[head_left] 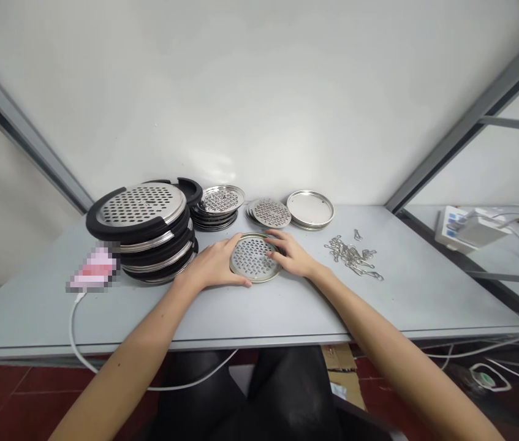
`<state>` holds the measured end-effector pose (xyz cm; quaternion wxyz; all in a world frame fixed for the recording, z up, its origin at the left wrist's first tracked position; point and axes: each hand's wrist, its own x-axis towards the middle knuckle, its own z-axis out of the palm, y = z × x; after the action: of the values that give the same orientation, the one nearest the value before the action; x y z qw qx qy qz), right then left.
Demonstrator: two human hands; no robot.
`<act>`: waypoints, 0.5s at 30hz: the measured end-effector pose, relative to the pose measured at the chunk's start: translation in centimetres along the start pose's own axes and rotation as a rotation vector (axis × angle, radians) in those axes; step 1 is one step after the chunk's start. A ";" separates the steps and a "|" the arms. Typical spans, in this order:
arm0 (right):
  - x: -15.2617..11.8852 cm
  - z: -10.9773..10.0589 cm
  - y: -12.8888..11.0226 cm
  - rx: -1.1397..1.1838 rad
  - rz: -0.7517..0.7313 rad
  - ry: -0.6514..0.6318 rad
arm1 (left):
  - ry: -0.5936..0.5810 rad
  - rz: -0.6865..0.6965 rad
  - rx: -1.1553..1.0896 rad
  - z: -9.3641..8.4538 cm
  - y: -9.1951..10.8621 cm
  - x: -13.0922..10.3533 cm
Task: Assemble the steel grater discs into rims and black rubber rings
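Observation:
A shallow round metal tray (261, 281) lies flat near the middle of the table, with a perforated metal disc (252, 256) inside its rim. My left hand (215, 263) curves around the tray's left side, thumb at the front edge and fingers at the back left. From the right, my right hand (293, 257) rests spread fingers on the disc and the tray's far right rim. Just behind them sits a small stack of loose perforated discs (271, 213). Several more shallow trays (310, 207) are piled to its right.
At left stands a tall stack of perforated metal plates with black rims (144, 205), beside a blurred pink object (94, 268) on a white cable (71, 331). Another plate stack (221, 201) is behind. Small metal clips (351, 254) lie right. Grey frame posts (475, 122) and a power strip (450, 229) are farther right.

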<state>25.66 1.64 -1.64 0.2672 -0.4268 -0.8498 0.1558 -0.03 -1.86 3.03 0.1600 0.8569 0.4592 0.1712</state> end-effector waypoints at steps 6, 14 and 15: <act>-0.1 0.2 -0.4 -0.196 0.003 0.003 | -0.018 0.007 0.028 0.3 0.0 0.1; -0.6 -1.5 -0.6 -0.057 0.041 0.108 | 0.009 0.007 0.135 0.2 0.1 0.1; -0.6 -1.8 -0.5 -0.034 0.040 0.097 | 0.033 0.010 0.150 0.1 0.1 0.1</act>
<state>26.67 0.88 -0.14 0.2974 -0.4553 -0.8297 0.1259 0.18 -1.88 2.99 0.0869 0.8657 0.4693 0.1511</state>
